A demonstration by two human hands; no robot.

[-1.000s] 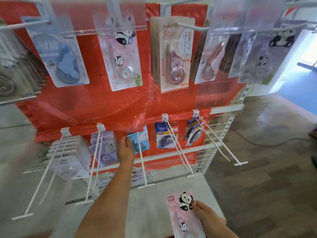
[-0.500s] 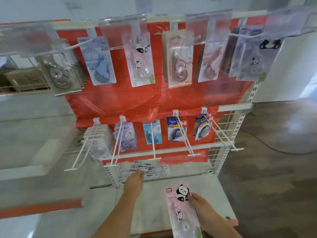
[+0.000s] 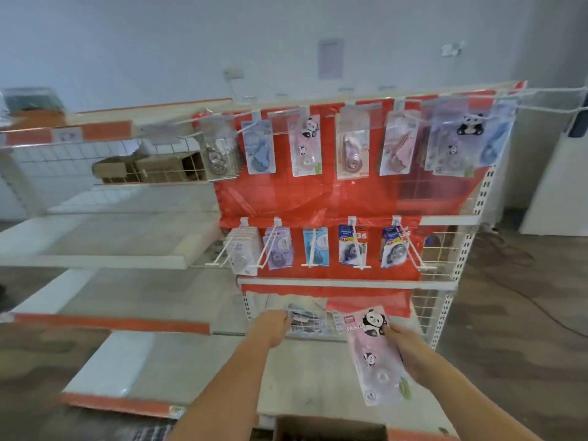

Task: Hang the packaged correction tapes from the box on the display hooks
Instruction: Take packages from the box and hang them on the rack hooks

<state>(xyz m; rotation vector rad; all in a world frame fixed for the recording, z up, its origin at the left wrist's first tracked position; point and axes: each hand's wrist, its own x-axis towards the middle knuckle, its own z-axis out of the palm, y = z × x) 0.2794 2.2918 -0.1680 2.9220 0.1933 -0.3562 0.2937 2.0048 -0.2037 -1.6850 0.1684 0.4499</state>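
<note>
Right hand (image 3: pixel 410 351) is clamped on the right edge of a pink panda correction-tape pack (image 3: pixel 377 354); whether the left hand (image 3: pixel 270 327) holds anything cannot be told. Light, stiff blister card is judged; it is best pinched below its top hang hole.

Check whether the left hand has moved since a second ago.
Yes. The left hand has dropped from the lower hook row to the wire basket under that shelf rail.

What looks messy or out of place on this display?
The red backing sheet looks wrinkled, with a ragged lower edge. A few packs lie in the wire basket below the hooks, where the left hand reaches, rather than hanging.
</note>
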